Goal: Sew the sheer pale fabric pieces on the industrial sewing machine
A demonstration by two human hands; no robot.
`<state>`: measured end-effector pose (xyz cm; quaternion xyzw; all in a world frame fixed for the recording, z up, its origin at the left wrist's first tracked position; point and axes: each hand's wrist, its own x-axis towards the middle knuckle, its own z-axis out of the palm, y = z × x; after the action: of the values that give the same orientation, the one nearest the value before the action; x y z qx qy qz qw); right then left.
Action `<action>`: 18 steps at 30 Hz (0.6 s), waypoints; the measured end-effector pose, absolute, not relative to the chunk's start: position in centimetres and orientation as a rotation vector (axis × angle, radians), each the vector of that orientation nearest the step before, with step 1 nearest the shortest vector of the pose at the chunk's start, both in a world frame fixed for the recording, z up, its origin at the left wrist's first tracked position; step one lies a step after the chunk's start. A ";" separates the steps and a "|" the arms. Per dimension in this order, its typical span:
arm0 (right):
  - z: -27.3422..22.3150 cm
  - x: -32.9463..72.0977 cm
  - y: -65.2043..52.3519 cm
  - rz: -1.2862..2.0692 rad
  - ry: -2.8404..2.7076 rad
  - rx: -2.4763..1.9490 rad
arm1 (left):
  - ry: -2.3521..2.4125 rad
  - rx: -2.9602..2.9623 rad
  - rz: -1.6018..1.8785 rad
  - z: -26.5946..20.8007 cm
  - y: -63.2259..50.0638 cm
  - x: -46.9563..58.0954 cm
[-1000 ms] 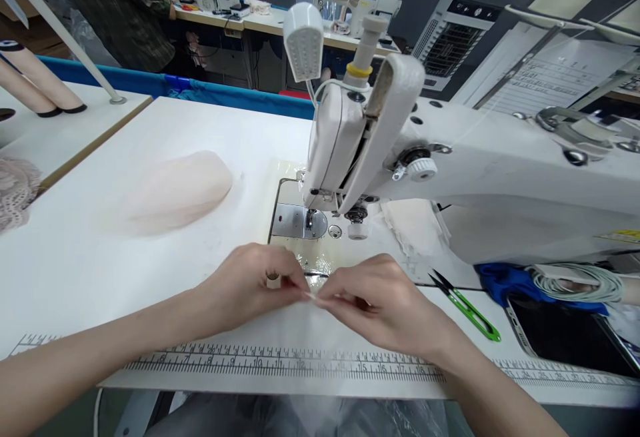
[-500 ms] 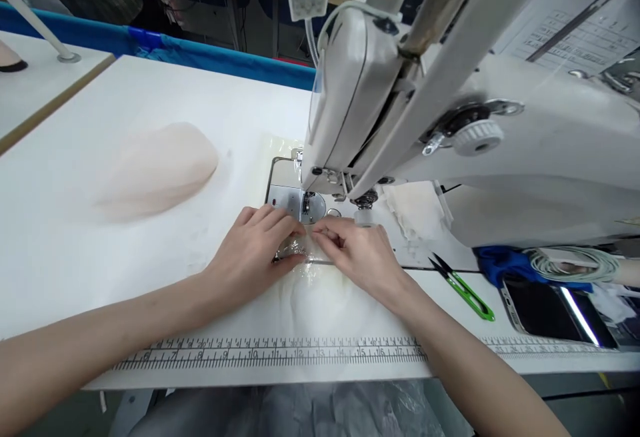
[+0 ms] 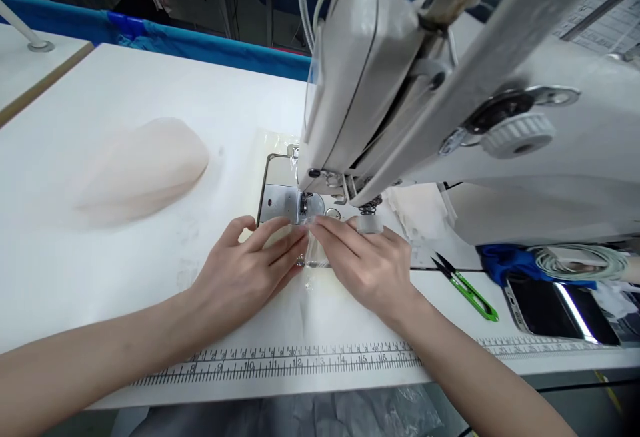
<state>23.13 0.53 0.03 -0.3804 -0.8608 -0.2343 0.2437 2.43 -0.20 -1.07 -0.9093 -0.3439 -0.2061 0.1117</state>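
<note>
Both hands meet just in front of the presser foot (image 3: pixel 304 205) of a white sewing machine (image 3: pixel 345 70). My left hand (image 3: pixel 247 267) comes in from the left, its fingertips closed together over the near edge of the metal needle plate (image 3: pixel 280 200). From the right, my right hand (image 3: pixel 373 267) reaches in with thumb and fingers pressed together. Something small and translucent shows between the fingertips, too small and too covered to name. Clear film glints on the bed below them. A sheer beige fabric piece (image 3: pixel 150 170) lies to the left.
Green thread snips (image 3: pixel 467 288) and a phone (image 3: pixel 555 310) lie at the right, beside blue cloth (image 3: pixel 500 264) and a coiled cord (image 3: pixel 580 264). Pale folded fabric (image 3: pixel 423 209) sits behind my right hand. A ruler strip (image 3: pixel 300 360) runs along the table's front edge.
My left hand's fingers have turned and straightened toward the presser foot. My right fingers have moved slightly forward, and both sets of fingertips are closer together. The camera view has come nearer the machine.
</note>
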 end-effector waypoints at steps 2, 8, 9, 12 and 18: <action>0.0 23.0 0.4 -0.612 -2.349 -1.060 | -1.040 -2.684 -0.608 -1.1 0.2 2.4; -0.8 22.8 0.9 -0.444 -2.478 -1.281 | -1.035 -2.633 -0.518 -1.0 0.2 2.5; -0.9 22.8 1.0 -0.424 -2.481 -1.292 | -1.027 -2.620 -0.506 -1.0 0.1 2.5; -1.0 22.9 1.3 -0.391 -2.490 -1.309 | -1.027 -2.593 -0.494 -0.9 0.1 2.6; -1.2 23.1 1.8 -0.407 -2.497 -1.312 | -1.046 -2.571 -0.462 -0.7 0.4 2.8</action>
<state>23.09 1.82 -1.22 -0.4554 -0.8669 -0.1412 0.1455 2.76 0.39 -0.70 -0.9015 -0.3666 -0.1621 0.1631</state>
